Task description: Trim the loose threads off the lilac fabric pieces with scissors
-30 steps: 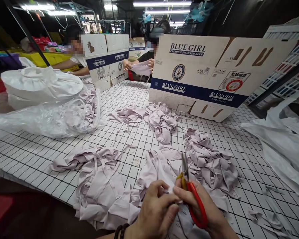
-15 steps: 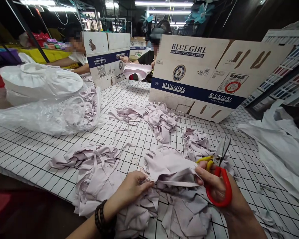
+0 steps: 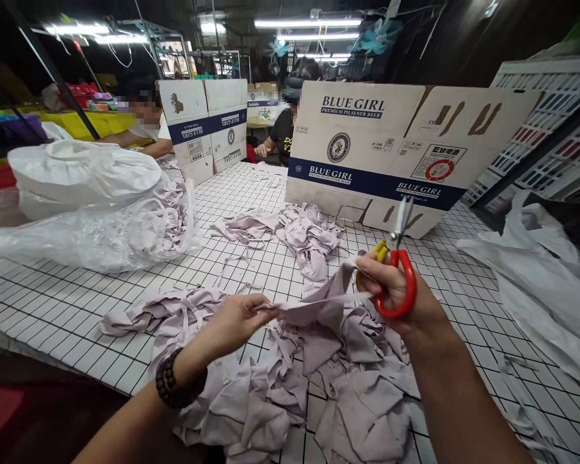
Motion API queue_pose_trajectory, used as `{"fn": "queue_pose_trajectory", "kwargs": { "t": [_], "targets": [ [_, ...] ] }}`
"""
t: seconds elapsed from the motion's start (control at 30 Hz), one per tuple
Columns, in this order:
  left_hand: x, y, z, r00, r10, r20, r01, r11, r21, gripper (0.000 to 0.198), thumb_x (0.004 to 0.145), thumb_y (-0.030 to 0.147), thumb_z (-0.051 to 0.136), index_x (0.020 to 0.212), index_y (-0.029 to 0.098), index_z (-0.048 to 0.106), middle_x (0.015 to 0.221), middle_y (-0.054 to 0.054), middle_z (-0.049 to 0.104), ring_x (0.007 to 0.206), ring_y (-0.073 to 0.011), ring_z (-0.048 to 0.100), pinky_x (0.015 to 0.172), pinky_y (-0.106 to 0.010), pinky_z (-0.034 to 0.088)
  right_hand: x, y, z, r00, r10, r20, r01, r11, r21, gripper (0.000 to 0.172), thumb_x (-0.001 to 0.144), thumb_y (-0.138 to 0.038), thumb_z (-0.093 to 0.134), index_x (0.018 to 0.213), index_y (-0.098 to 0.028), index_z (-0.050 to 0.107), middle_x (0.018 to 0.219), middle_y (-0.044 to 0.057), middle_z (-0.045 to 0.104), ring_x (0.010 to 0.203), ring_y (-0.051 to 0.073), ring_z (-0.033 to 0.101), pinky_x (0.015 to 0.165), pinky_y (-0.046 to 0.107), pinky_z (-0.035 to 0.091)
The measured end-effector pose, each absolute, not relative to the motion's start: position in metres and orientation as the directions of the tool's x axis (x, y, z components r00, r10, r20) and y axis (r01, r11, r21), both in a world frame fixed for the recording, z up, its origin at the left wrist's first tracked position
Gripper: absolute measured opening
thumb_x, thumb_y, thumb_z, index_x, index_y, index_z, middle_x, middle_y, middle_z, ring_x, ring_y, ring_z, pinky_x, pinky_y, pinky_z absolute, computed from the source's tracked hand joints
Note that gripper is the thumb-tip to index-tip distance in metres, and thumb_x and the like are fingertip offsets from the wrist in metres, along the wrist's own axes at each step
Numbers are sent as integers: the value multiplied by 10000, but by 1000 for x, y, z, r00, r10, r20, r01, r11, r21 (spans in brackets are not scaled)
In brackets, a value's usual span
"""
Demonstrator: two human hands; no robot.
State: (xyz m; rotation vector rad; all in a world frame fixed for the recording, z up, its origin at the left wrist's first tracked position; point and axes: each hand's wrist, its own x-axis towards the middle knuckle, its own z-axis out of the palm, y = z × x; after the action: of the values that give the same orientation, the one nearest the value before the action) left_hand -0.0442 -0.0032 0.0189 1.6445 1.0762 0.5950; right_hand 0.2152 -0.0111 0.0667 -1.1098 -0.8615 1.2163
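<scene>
A pale lilac pair of underpants (image 3: 319, 310) is stretched between my two hands above the table. My left hand (image 3: 236, 322), with a dark beaded bracelet at the wrist, pinches one end of its edge. The other end is gripped by my right hand (image 3: 391, 287), which also carries scissors (image 3: 395, 240) with red and yellow handles, blades pointing up and away from the cloth. Beneath my hands lie loose heaps of the same lilac garments (image 3: 251, 399), partly covered by my left forearm. Another lilac pile (image 3: 309, 235) lies farther back.
Upright cardboard sheets (image 3: 367, 142) stand across the grid-patterned table (image 3: 222, 187). White and clear plastic bags (image 3: 87, 167) sit at left, with another white bag (image 3: 526, 270) at right. Two co-workers sit behind the cardboard. Fabric strips (image 3: 517, 393) lie at lower right.
Both hands have risen, moving away from me and leftward, pulling the underpants' edge taut off the heap. The scissors moved with my right hand. A co-worker's held garment has been lowered.
</scene>
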Motion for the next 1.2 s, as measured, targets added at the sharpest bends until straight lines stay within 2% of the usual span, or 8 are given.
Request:
{"fn": "queue_pose_trajectory", "kwargs": {
  "t": [0.1, 0.23, 0.37, 0.53, 0.63, 0.8, 1.0, 1.2],
  "targets": [
    [-66, 10, 40, 444, 894, -67, 279, -66, 958, 360, 863, 467, 603, 697, 152, 653, 558, 44, 438, 514, -81, 356, 485, -184, 280, 199, 13, 91, 131, 987, 89, -230, 118, -966, 170, 694, -244, 771, 713, -171, 619, 544, -94, 475, 440, 15, 417, 435, 168, 303],
    [-90, -2, 33, 594, 773, -222, -66, 322, 945, 489, 894, 510, 514, 589, 136, 586, 465, 48, 385, 395, -62, 294, 381, -177, 259, 187, 18, 96, 52, 985, 162, -245, 170, -955, 212, 688, -304, 796, 697, -205, 609, 512, -77, 481, 448, 58, 405, 436, 213, 328],
    [-80, -46, -19, 736, 476, -482, -110, 786, 608, 457, 839, 437, 472, 734, 47, 686, 615, -93, 620, 494, -156, 591, 454, -248, 484, 196, -7, 55, -69, 978, -199, 59, -195, -979, 295, 602, -325, 845, 649, -181, 592, 477, -71, 482, 417, 63, 401, 404, 209, 300],
    [-57, -92, -64, 724, 284, -629, -103, 945, 309, 407, 719, 335, 616, 1018, 61, 653, 906, -119, 712, 700, -198, 706, 669, -275, 538, 223, -52, 10, 4, 887, -461, 150, -456, -877, 384, 591, -424, 834, 720, -171, 577, 501, -87, 451, 406, 44, 352, 403, 187, 248],
    [-55, -94, -67, 612, 376, -696, -44, 895, 445, 443, 745, 420, 659, 1060, 111, 625, 948, -109, 721, 691, -208, 713, 591, -268, 509, 232, -67, 10, -2, 886, -463, 114, -460, -881, 402, 614, -449, 822, 766, -168, 579, 464, -98, 412, 408, 43, 321, 407, 187, 193],
    [-54, -83, -68, 423, 597, -682, 182, 681, 710, 499, 704, 613, 701, 794, 134, 593, 716, -58, 723, 535, -149, 647, 488, -217, 433, 233, -70, 16, -56, 889, -455, 132, -445, -886, 380, 621, -432, 821, 711, -181, 552, 453, -95, 416, 413, 50, 328, 415, 198, 230],
    [-52, -96, -63, 500, 620, -605, -78, 727, 682, 491, 681, 494, 805, 938, 110, 641, 950, -112, 751, 758, -163, 706, 733, -266, 520, 243, -70, 1, 143, 905, -400, 151, -419, -895, 377, 582, -466, 804, 715, -189, 585, 504, -64, 477, 426, 73, 366, 422, 211, 285],
    [-46, -105, -49, 512, 692, -508, -210, 675, 707, 441, 790, 542, 696, 935, 138, 598, 1068, -147, 735, 880, -195, 714, 806, -298, 522, 238, -76, -1, 502, 832, -238, 469, -492, -734, 320, 630, -480, 741, 799, -224, 652, 735, 53, 658, 562, 188, 537, 460, 271, 369]
  ]
}}
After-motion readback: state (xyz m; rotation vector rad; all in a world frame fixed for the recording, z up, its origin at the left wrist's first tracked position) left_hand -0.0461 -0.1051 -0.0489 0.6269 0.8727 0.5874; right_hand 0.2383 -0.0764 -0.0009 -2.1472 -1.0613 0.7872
